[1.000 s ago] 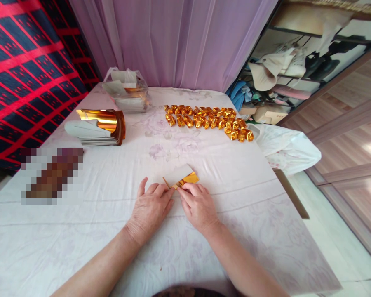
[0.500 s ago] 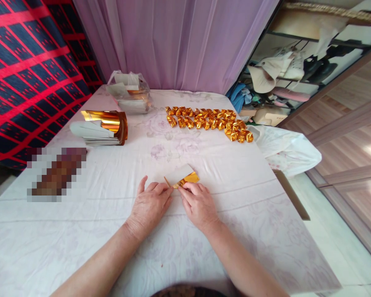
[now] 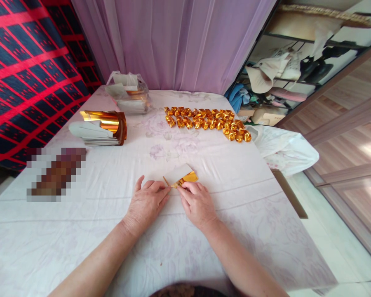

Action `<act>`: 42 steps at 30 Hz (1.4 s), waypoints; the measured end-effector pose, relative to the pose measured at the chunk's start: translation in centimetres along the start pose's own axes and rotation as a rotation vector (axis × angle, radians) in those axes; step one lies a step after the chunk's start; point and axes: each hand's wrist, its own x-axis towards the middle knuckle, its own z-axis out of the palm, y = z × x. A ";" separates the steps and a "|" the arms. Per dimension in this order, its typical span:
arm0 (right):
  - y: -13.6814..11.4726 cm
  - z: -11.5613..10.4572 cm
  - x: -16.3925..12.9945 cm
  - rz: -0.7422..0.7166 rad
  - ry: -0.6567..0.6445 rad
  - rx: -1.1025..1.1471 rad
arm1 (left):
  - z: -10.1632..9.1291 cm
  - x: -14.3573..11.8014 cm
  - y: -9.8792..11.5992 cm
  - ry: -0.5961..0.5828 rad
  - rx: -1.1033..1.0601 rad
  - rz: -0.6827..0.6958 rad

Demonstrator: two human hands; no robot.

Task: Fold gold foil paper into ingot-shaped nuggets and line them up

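Note:
A partly folded sheet of gold foil paper (image 3: 182, 172), pale on its back, lies on the table between my hands. My left hand (image 3: 149, 201) has its fingers closed on the near left end of the sheet, with the thumb tucked underneath and the little finger raised. Close beside it, my right hand (image 3: 198, 203) pinches the sheet's near edge, and the shiny gold side shows just past its fingers. The fingers hide part of the folds. Farther back, several folded gold foil pieces (image 3: 204, 119) sit in rows.
At the left stands a curved stack of gold foil sheets (image 3: 102, 128), with a clear plastic bag (image 3: 130, 93) of more sheets behind it. A pixelated patch covers something on the left. A white plastic bag (image 3: 290, 150) and a shelf with shoes (image 3: 315, 68) are past the table's right edge.
Both hands stay on the foil sheet in nearly the same pose. The whole view has shifted very slightly.

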 end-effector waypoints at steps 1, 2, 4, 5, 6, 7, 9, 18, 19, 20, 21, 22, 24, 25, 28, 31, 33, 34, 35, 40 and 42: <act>0.0 0.0 0.0 0.001 0.002 0.000 | 0.0 0.0 -0.1 0.004 -0.004 0.004; 0.0 0.0 0.0 0.001 0.003 0.001 | 0.0 -0.1 -0.1 0.008 -0.005 0.005; 0.0 0.1 0.0 -0.003 0.006 0.004 | 0.0 0.0 0.0 0.012 0.007 0.002; 0.0 0.1 0.0 -0.006 0.010 0.005 | -0.1 0.1 0.1 0.013 0.017 0.002; 0.0 0.1 0.0 -0.009 0.014 0.006 | -0.1 0.1 0.2 0.015 0.031 0.002; 0.0 0.1 0.0 -0.011 0.017 0.007 | -0.2 0.2 0.3 0.018 0.046 0.003; 0.0 0.1 0.0 -0.012 0.023 0.010 | -0.1 0.2 0.5 0.032 0.074 0.005; 0.0 0.1 0.1 -0.014 0.041 0.010 | 0.7 0.0 0.9 0.087 0.119 0.084; 0.0 0.1 0.1 -0.013 0.042 0.011 | 0.7 0.0 1.0 0.080 0.125 0.083; -0.1 0.1 0.1 -0.013 0.044 0.010 | 0.7 0.1 1.1 0.077 0.130 0.081; -0.1 0.1 0.1 -0.012 0.043 0.010 | 0.7 0.2 1.2 0.076 0.134 0.080; -0.1 0.1 0.1 -0.012 0.041 0.008 | 0.7 0.2 1.2 0.076 0.136 0.078; -0.1 0.0 0.1 -0.011 0.034 0.005 | 0.7 0.2 1.3 0.076 0.139 0.072; -0.1 0.0 0.1 -0.011 0.029 0.005 | 0.6 0.2 1.3 0.072 0.140 0.069; -0.1 0.0 0.1 -0.008 0.020 0.008 | 0.6 0.3 1.5 0.056 0.142 0.047; -0.1 0.0 0.1 -0.006 0.022 0.011 | 0.6 0.3 1.8 0.051 0.140 0.034; -0.1 0.0 0.1 -0.005 0.024 0.009 | 0.6 0.4 2.0 0.056 0.140 0.034; -0.2 0.0 0.1 -0.004 0.023 0.006 | 0.7 0.5 2.1 0.061 0.141 0.033; -0.2 0.0 0.1 -0.002 0.022 0.004 | 0.7 0.5 2.1 0.066 0.142 0.034; -0.2 0.1 0.0 0.013 0.011 0.010 | 0.7 0.4 1.7 0.090 0.128 0.056; -0.1 0.1 0.0 0.014 0.009 0.015 | 0.6 0.2 1.4 0.095 0.131 0.055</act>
